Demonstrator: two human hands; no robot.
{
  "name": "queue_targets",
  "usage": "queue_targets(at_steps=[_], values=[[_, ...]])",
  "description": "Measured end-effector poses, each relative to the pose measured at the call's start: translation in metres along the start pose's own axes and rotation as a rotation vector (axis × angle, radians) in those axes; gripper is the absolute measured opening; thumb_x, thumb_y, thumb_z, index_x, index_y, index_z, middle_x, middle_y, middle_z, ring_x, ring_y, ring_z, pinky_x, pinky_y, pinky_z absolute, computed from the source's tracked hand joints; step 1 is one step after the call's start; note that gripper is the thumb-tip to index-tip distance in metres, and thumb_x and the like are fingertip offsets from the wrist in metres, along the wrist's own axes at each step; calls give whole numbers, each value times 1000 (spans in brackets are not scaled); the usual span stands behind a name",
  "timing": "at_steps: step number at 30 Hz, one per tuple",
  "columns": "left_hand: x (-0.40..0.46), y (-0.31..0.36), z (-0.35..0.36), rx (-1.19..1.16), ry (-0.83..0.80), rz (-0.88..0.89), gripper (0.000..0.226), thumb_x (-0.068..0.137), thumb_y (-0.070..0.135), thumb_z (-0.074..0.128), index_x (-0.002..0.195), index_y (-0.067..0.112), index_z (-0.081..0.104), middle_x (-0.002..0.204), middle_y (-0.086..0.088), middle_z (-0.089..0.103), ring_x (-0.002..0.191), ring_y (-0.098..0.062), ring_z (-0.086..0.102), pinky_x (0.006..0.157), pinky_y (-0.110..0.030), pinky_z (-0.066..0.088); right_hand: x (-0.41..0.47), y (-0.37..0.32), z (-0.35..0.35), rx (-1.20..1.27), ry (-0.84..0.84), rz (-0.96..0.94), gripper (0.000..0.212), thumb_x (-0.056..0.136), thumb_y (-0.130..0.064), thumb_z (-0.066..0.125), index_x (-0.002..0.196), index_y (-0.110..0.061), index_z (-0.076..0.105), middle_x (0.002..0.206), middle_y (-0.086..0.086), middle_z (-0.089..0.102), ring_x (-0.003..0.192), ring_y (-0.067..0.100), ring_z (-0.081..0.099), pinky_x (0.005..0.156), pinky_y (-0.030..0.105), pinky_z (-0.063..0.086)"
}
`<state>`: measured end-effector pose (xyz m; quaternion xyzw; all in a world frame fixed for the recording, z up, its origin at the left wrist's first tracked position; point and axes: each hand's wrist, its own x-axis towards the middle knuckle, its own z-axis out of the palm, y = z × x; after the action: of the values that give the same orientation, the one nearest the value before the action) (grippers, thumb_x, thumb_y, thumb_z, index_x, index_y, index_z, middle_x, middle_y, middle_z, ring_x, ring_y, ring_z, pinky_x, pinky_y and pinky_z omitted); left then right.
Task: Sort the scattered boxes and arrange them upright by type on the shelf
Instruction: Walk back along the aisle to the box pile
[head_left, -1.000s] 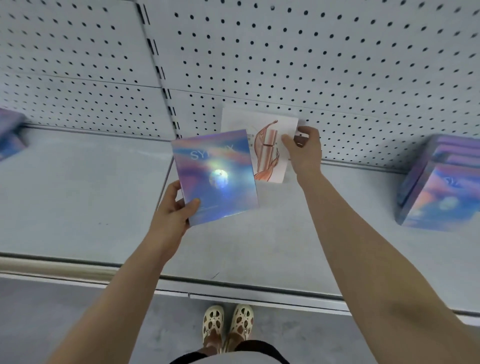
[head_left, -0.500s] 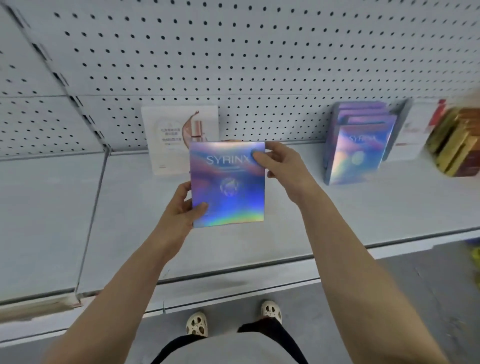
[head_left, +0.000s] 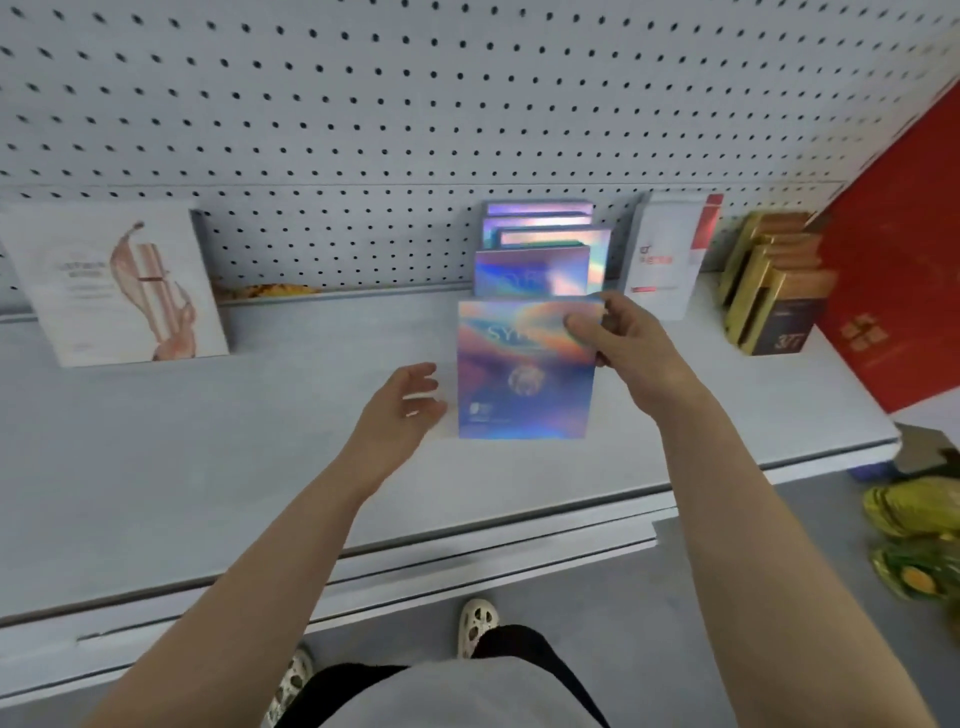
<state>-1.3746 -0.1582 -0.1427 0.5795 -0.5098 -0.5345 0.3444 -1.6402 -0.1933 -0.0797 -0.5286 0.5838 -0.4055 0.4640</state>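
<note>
Right hand (head_left: 631, 358) pinches holographic box (head_left: 524, 371) by top right corner, upright just near matching row (head_left: 540, 249); left hand (head_left: 400, 410) spread, empty. Gold boxes (head_left: 769, 280) grouped far right; pink-print box (head_left: 111, 283) alone far left.

Right hand (head_left: 631, 358) — fingers pinching; left hand (head_left: 397, 410) — fingers loose, spread.

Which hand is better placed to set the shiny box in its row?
Right. The right hand already pinches the holographic box directly before the matching row; the left hand is open beside it.
</note>
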Motion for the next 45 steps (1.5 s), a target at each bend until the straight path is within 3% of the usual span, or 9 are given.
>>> queue_targets(at_steps=[3,9,14,18,23,27,34,38,45], values=[[26,10,33,108,118,11,49,90,13,65,136,17,48,128,-4,57,98,-17,59,84,-22,45,15,6,-35,14,9,15,15,95,-11,65,109,-14,60,77,-9,67,62,4,58,55,18,41],[65,25,63,225,188,-6,54,91,22,64,140,18,43,132,-2,56,109,-21,60,88,-24,41,52,22,-59,-56,-12,-18,24,92,-11,68,109,-24,56,86,-3,61,66,3,55,59,19,42],[74,30,70,218,251,3,41,91,13,57,131,22,50,110,8,64,89,-12,63,69,-16,43,72,27,-61,-283,-63,-113,51,74,-10,85,105,-34,52,120,-7,63,82,3,56,76,25,52],[77,33,72,190,279,24,38,93,16,57,130,22,51,106,8,64,88,-11,63,72,-18,42,86,27,-56,-366,-31,-194,47,76,-12,83,111,-22,52,106,-10,56,79,1,51,69,15,43],[83,36,70,174,278,25,37,93,14,57,129,20,52,107,7,64,88,-11,63,67,-5,39,97,28,-48,-500,7,-305,50,78,-13,81,119,-15,52,124,-1,55,90,4,49,70,4,36],[82,38,71,152,270,26,36,94,14,56,129,19,52,110,6,64,89,-12,61,77,-17,41,95,31,-49,-550,40,-338,53,77,-14,81,123,-13,54,126,-1,51,97,7,47,75,4,36],[67,38,60,194,285,29,43,93,13,56,136,17,48,121,2,60,97,-13,59,86,-23,43,86,24,-41,-753,142,-435,53,79,-30,77,125,-13,60,122,10,53,112,28,50,94,28,38],[40,36,36,202,354,105,36,94,11,56,129,20,56,115,5,64,91,-3,59,78,-5,41,69,14,-18,-761,286,-586,35,87,-23,60,120,-11,62,116,11,60,111,32,53,96,32,37],[-44,3,-34,189,538,120,22,96,16,56,114,25,65,105,8,70,91,-9,63,78,-2,41,22,12,84,-660,131,-613,27,95,-20,50,114,-7,64,107,12,65,98,34,57,87,37,41]])
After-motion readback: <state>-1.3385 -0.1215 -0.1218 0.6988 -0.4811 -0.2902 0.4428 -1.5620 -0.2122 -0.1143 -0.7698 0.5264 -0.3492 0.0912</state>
